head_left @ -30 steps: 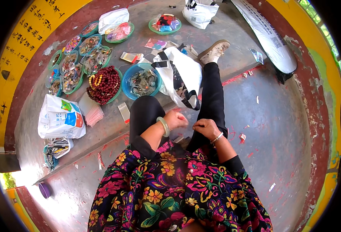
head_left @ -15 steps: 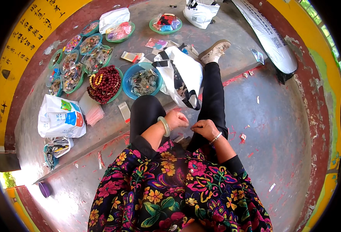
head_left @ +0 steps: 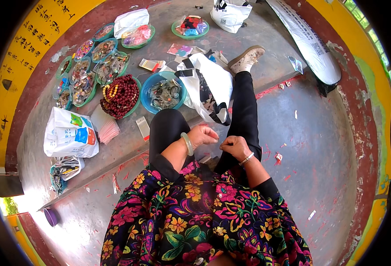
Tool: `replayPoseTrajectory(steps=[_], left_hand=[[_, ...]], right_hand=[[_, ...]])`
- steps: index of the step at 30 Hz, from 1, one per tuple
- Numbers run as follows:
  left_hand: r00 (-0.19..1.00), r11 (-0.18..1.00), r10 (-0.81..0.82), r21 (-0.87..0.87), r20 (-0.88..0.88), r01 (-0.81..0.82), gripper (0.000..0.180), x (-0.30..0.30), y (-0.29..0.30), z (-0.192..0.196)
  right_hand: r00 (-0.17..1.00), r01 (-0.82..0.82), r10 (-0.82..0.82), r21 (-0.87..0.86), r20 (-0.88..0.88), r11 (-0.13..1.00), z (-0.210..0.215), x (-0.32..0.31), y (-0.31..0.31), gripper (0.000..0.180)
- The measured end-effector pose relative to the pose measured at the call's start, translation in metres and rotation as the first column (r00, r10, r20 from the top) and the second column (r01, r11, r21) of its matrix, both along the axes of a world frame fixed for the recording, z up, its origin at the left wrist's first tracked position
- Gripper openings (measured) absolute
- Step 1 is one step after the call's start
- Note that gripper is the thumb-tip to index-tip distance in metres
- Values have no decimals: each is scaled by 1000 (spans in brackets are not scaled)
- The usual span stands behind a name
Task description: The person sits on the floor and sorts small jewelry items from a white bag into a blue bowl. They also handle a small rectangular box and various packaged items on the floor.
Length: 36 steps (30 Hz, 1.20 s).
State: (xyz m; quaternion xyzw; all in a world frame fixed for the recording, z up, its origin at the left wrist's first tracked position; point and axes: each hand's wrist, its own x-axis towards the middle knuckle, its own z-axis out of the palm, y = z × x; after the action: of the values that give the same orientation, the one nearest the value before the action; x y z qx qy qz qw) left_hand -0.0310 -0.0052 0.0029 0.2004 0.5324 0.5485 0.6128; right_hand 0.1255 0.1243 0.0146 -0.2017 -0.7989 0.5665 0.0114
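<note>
My left hand (head_left: 203, 135), with a pale green bangle (head_left: 187, 144) at its wrist, is held over my lap with the fingers pinched together. Close by on its right, my right hand (head_left: 235, 146) wears a silvery bracelet (head_left: 247, 158) and is pinched too. The fingertips of the two hands nearly meet. Whatever lies between them is too small to make out. Beyond my knees, a blue basin (head_left: 147, 92) holds many small packaged pieces. Beside it stands an open white bag (head_left: 217, 80) with black handles. Dark red bead strings (head_left: 123, 99) with some yellow ones fill a green basin.
Several basins of small packaged goods (head_left: 81, 71) crowd the left floor. A white printed bag (head_left: 69, 135) stands nearer, beside pink sheets (head_left: 109, 132) and a small box (head_left: 143, 128). A long white sack (head_left: 308, 42) lies far right. Red scraps (head_left: 278, 158) litter the floor past a raised ledge.
Both hands have shifted very slightly, the left fingertips a little to the right. The surroundings are unchanged.
</note>
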Motion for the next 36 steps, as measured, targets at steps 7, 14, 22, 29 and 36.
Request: replayPoseTrajectory(steps=[7, 14, 22, 29, 36], left_hand=[[999, 999, -38, -1, -31, 38, 16, 0, 0, -5], [998, 1000, -25, -13, -59, 25, 12, 1, -1, -4], [970, 993, 107, 32, 216, -117, 23, -2, -2, 22], [994, 999, -11, 51, 104, 6, 21, 8, -1, 17], [991, 998, 21, 50, 129, -28, 22, 15, 2, 9]], right_hand=[[1000, 2, -3, 25, 31, 1000, -4, 0, 3, 12], [1000, -1, 2, -31, 27, 1000, -4, 0, 2, 12], [987, 141, -159, -484, 5, 863, -9, 3, 9, 8], [943, 217, -332, -724, -18, 655, -16, 0, 8, 7], [931, 280, -364, -677, 20, 681, -9, -6, 1, 7]])
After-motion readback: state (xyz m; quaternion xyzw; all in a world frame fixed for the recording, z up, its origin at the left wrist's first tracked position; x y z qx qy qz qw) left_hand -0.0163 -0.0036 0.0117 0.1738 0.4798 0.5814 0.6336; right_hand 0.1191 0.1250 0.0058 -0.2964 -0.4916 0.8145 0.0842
